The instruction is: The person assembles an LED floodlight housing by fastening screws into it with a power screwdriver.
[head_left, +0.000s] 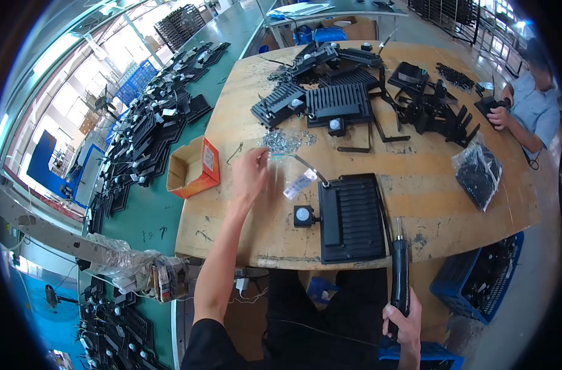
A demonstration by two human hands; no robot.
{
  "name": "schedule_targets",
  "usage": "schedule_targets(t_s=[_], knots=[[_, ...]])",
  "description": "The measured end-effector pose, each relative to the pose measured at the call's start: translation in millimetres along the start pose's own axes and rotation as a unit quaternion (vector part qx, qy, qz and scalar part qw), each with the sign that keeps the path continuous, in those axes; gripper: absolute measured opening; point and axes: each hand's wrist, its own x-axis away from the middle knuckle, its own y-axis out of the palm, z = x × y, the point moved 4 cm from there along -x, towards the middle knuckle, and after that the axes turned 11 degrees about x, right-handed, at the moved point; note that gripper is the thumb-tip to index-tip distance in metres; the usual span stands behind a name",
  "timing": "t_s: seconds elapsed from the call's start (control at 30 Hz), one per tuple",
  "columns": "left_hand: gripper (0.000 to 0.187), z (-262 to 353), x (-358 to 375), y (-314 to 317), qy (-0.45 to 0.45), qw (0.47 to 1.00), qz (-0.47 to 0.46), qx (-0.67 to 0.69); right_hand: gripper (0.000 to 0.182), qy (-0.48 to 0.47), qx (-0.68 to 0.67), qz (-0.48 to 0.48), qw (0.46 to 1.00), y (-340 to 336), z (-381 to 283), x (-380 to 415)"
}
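Note:
My left hand [251,172] is over the table beside a pile of small screws [287,140], its fingers pressed together near coloured wire ends; whether it grips them is too small to tell. A black finned floodlight [355,219] lies at the table's front edge, with a small sensor [303,216] on its left side and a cable with a white label [300,184] at its top. Low on the right, my right hand [404,319] is wrapped round a black electric screwdriver [400,271], whose bit points up beside the floodlight.
An open orange box [210,161] stands left of my left hand. More floodlights [339,103], black brackets [426,114] and a plastic bag [478,172] lie further back. A co-worker [530,98] holds a part at the right. Blue crate [478,277] below right.

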Motion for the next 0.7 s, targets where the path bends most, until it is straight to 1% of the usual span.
schedule_targets(t_s=[0.07,0.1,0.13,0.17,0.2,0.27,0.4,0.5,0.53,0.6,0.63,0.7], knots=[[0.019,1.4,-22.4,22.5,0.158,0.986,-0.017,-0.054,0.057,0.002,-0.013,-0.003,1.0,-0.6,0.1,-0.9],[0.019,-4.7,-35.3,32.2,0.158,0.986,-0.017,-0.053,0.059,0.005,-0.024,-0.007,1.0,-0.7,0.6,-1.5],[0.023,-10.8,-48.2,43.4,0.156,0.983,-0.037,-0.086,0.059,0.006,-0.023,-0.006,1.0,0.6,0.3,-2.1],[0.029,-11.1,-55.4,51.6,0.154,0.979,-0.057,-0.119,0.058,0.003,-0.014,0.005,1.0,1.9,0.1,-2.4],[0.029,-11.4,-58.1,57.6,0.154,0.979,-0.059,-0.118,0.058,0.002,-0.005,0.015,1.0,2.3,0.3,-3.1],[0.039,-14.2,-62.7,73.1,0.136,0.955,-0.091,-0.248,0.06,0.009,-0.006,0.014,1.0,2.1,2.4,-5.3],[0.042,-26.0,-63.5,86.4,0.129,0.959,-0.096,-0.232,0.064,0.021,-0.008,0.012,1.0,2.0,2.9,-8.5],[0.043,-27.5,-61.4,90.9,0.23,0.958,-0.044,-0.163,0.063,0.02,-0.04,0.001,0.999,-0.4,6.6,-12.5],[0.043,-30.6,-62.7,90.8,0.229,0.958,-0.042,-0.166,0.063,0.019,-0.04,-0.003,0.999,-0.1,5.6,-13.7],[0.044,-14.6,-64.6,89.1,0.158,0.973,-0.122,-0.115,0.063,0.011,-0.038,-0.003,0.999,0.0,2.9,-15.3],[0.039,-17.9,-70.4,89.8,0.156,0.976,-0.12,-0.091,0.063,0.011,-0.038,-0.003,0.999,-0.8,3.5,-15.3],[0.036,-15.1,-78.4,86.8,0.142,0.977,-0.126,-0.094,0.064,0.021,-0.028,-0.01,0.999,-2.9,5.5,-14.7]])
